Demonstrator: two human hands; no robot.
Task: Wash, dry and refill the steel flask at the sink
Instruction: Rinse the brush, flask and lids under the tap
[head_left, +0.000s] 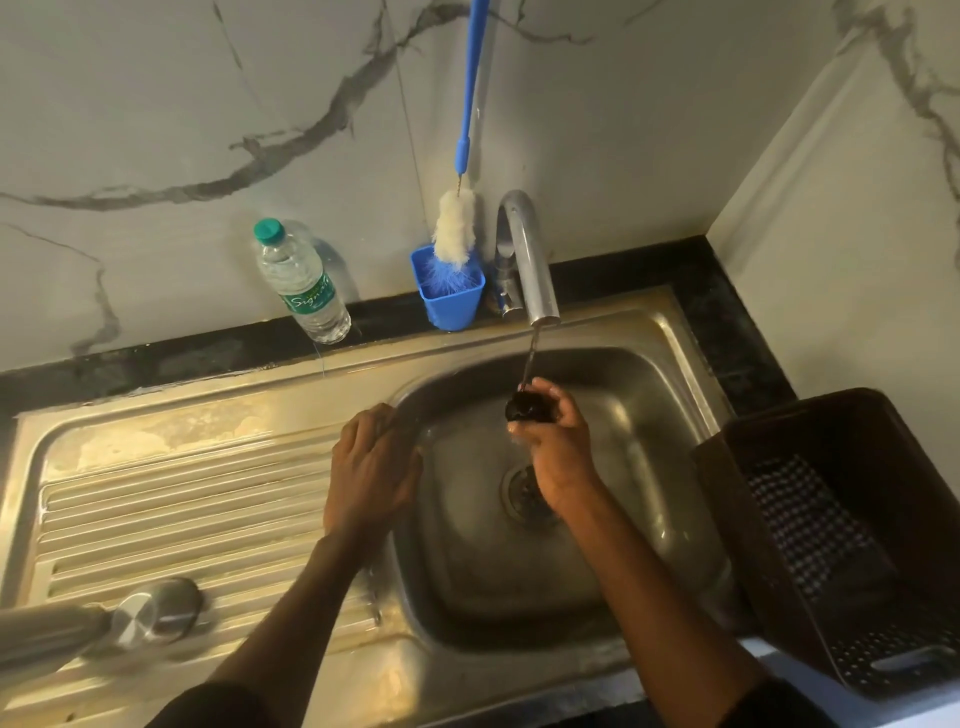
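Now right hand (556, 441) fingers clamped on black cap (527, 406) under tap (530, 260) stream; left hand (371, 467) fingers relaxed.

Right hand (553, 441) holds a dark cap (527, 406) under the running tap (530, 265).

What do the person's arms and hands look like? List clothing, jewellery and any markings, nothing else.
Both forearms are bare from wrist to near the elbow. Dark sleeves, seemingly black, show at the bottom edge of the picture, pushed or cut high on each arm. The left hand and right hand wear no gloves; no rings, watch, bracelets or markings are visible.
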